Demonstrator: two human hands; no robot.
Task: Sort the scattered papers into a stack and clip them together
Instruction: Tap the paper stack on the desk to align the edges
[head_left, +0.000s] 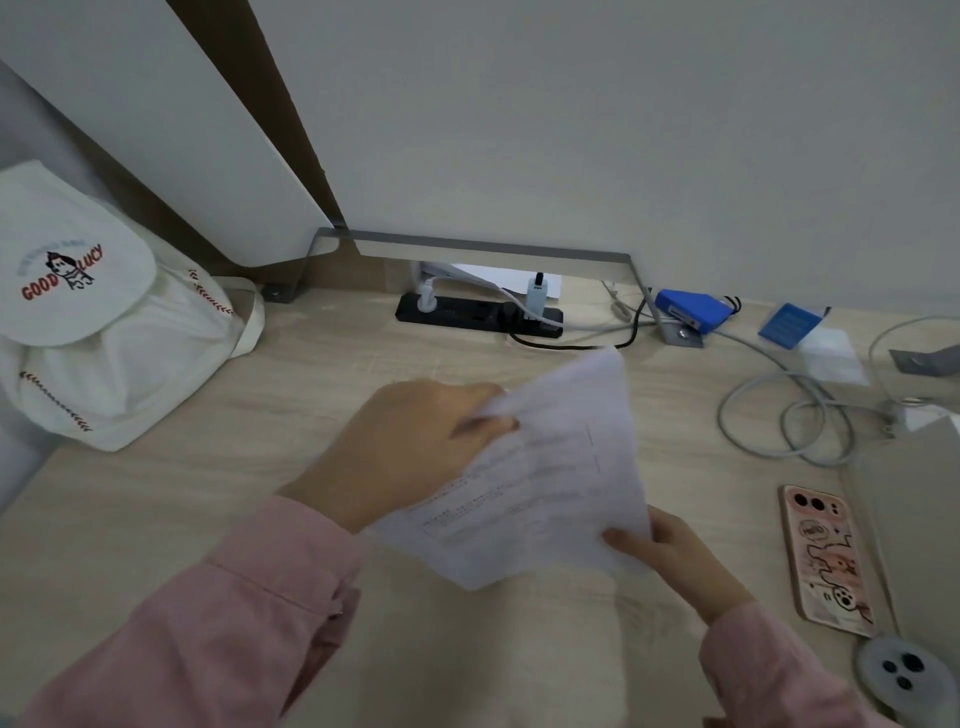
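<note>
The papers (550, 467) are held tilted above the worktop (156, 519), near its middle, pinched between two hands: the left hand (415, 452) has its fingers (467, 402) curled round the upper left edge, crumpling it a little, and the right hand (670, 561) grips the lower right corner with the thumb on top. The sheets are blurred, so I cannot tell how many there are or whether their edges line up. The likeliest trouble is a sheet sliding out of the bundle, since only two opposite corners are held and the rest hangs free. A loose page could drift toward the power strip (478, 312) at the back, or in among the grey cables (789, 415) to the right, where it would be awkward to recover. The left grip looks tight enough to crease the paper, and a creased edge will not square up cleanly. Tapping the stack down carelessly could also nudge the phone (826, 561) just beside the right hand. No clip shows anywhere in view — if one hand has to let go to hunt for it, the stack may fan apart.
</note>
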